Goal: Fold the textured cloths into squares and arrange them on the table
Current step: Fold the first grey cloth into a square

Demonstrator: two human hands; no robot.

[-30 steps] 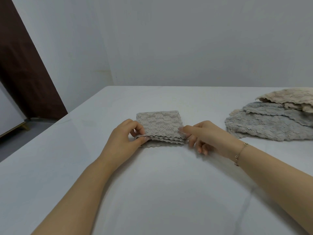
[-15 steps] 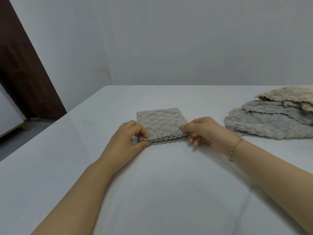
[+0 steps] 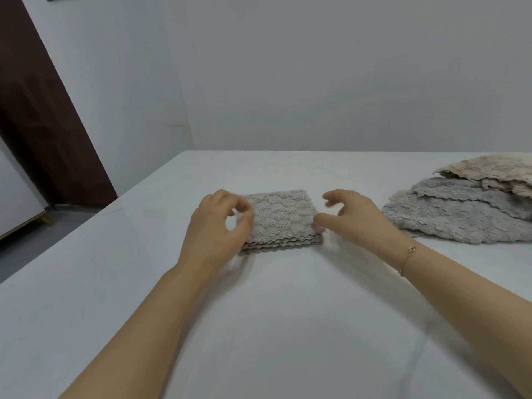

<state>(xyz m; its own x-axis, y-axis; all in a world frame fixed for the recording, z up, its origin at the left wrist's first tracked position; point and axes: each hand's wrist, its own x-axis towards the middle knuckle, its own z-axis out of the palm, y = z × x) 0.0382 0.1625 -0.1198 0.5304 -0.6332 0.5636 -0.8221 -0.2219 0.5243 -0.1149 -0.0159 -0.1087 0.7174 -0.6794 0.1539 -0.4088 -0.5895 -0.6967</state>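
**Both hands loose at the sides of the folded cloth**

The left hand (image 3: pixel 214 226) hangs at the left edge of the folded cloth (image 3: pixel 280 221), its grip apart, thumb and forefinger curved toward each other with a gap between them and nothing held; whether the fingertips brush the fabric cannot be told, for they are blurred; the right hand (image 3: pixel 355 218) sits at the cloth's right edge, its grip likewise apart, fingers loosely curved, the thumb tip right at the cloth's near right corner; a thin gold bracelet (image 3: pixel 407 259) circles the right wrist; the folded cloth, a beige-grey textured square in several layers with scalloped edges showing along its near side, lies flat on the white table (image 3: pixel 288 326), about midway across and between the two hands; well to the right, a pile of unfolded cloths (image 3: pixel 460 217) rests on the table, grey ones beneath and a beige one on top, reaching the picture's right edge; beyond the table a pale wall (image 3: pixel 316 82); at far left a dark brown door (image 3: pixel 37 125).
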